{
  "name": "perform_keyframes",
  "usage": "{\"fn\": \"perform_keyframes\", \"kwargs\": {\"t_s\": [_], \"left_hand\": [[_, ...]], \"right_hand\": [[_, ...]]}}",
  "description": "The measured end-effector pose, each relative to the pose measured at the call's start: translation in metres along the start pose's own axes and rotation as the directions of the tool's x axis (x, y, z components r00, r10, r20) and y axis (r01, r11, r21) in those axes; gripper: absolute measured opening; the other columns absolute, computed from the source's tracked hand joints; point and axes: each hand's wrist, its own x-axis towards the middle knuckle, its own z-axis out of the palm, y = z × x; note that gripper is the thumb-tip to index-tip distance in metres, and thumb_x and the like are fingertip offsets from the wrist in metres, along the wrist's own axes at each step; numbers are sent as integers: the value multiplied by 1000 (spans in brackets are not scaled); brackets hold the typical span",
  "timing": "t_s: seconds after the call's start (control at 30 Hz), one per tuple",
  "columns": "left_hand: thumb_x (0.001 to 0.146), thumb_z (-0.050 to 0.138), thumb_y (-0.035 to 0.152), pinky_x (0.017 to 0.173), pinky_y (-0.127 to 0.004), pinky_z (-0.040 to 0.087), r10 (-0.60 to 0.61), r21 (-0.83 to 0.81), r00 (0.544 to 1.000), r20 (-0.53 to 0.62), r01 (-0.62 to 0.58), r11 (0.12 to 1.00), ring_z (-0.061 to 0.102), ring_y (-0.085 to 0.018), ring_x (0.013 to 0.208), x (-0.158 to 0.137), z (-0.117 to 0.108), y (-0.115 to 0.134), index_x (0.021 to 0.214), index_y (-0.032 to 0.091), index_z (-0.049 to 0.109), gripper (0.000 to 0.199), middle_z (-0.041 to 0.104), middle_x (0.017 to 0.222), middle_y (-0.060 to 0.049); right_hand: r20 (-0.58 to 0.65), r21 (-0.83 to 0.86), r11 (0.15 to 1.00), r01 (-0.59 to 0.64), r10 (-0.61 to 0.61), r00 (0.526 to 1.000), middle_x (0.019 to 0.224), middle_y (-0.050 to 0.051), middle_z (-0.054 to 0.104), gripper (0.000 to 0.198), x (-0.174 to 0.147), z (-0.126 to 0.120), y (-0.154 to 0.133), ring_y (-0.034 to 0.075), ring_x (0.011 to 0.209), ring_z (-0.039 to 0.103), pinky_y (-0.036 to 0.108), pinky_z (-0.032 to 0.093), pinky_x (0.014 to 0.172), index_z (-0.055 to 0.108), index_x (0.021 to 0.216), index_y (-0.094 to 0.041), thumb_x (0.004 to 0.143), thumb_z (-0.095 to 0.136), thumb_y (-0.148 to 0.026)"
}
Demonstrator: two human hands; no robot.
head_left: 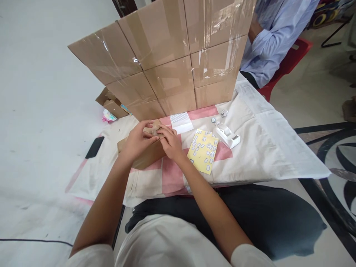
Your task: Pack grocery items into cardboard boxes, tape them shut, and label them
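Note:
A small cardboard box [148, 157] sits on the cloth in front of me, under both hands. My left hand [139, 139] is closed over its left side, thumb and fingers curved round a crumpled brown piece [151, 130] at the top. From the right, my right hand [171, 142] presses its bent fingers together on the same top edge, the tips close to the left thumb. Whether the crumpled piece is paper, tape or a flap of the box I cannot tell. Right of my hands lies a yellow sheet [202, 150] with many small white labels.
A tall taped cardboard panel [167, 63] stands across the table. Near it are a printed white sheet [180, 122], a white tape dispenser [227, 136] and small loose labels [215, 121]. A black phone [95, 147] and an open carton [114, 105] lie left. Behind the panel sits a person [274, 44].

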Motion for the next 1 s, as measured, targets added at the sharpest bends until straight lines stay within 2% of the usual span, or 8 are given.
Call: {"fn": "perform_keyframes", "kwargs": {"t_s": [0.2,0.37,0.57,0.8,0.9,1.0], "left_hand": [[83,70,31,81,-35,56,11,148,999,-46,-4,989,71,-19,86,-4,3,8,128,28,56,47,63,130,-4],[87,61,25,83,-38,54,98,312,995,17,-98,945,69,-19,84,-2,3,15,127,27,56,41,61,128,-5],[86,64,24,81,-35,55,67,238,996,60,-79,968,69,-16,83,5,0,11,133,29,52,49,59,130,-4],[89,59,25,83,-42,54,52,434,998,45,-66,898,66,-28,101,1,2,21,136,23,49,47,56,129,-11],[90,57,24,85,-42,54,60,412,996,59,-79,908,65,-28,104,2,1,22,137,23,48,48,55,130,-11],[88,60,25,88,-43,54,47,359,997,57,-64,931,64,-27,104,4,1,21,130,21,48,43,55,129,-11]], "right_hand": [[4,-1,1000,3,-3,1000,143,9,63,27,1,1,2,20,145,48,45,35,115,63,110,-24,96,41,-16],[14,2,1000,-12,12,1000,145,7,62,27,1,2,5,21,143,48,45,37,114,63,109,-25,95,41,-17],[17,-6,999,-34,34,999,149,6,59,25,1,1,4,22,140,51,46,38,113,63,109,-25,97,41,-20],[33,-9,999,-49,49,998,150,4,58,27,1,0,2,23,140,50,46,38,114,62,110,-25,95,41,-19],[26,-6,999,-44,44,999,149,6,59,26,1,0,2,23,140,50,45,39,113,61,109,-24,96,40,-19],[29,-14,999,-34,35,999,149,6,59,25,1,0,2,22,142,49,45,38,114,61,108,-25,96,40,-19]]}}
